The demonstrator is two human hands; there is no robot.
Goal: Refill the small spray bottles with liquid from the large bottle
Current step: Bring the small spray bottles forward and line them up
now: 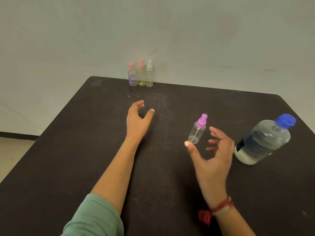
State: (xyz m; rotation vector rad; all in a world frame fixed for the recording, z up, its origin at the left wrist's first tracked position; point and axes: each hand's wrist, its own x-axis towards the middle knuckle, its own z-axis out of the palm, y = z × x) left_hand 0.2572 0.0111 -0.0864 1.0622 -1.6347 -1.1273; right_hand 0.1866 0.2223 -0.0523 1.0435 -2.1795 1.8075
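From the head view, a dark, scuffed worktop [68, 150] meets a pale wall [204, 40], with a strip of light floor [12, 150] at the left. The left hand [138, 116] hovers released and loosely curled, and three small spray bottles [141, 75] stand beyond it at the far edge. The right hand [213, 154] is spread and grasps nothing. The purple-capped spray bottle [197, 129] is just beyond its thumb; whether they touch is unclear. The large bottle [262, 142] stands to its right.

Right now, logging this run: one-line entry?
left hand open | right hand open | purple-cap bottle standing, ungripped | large bottle capped
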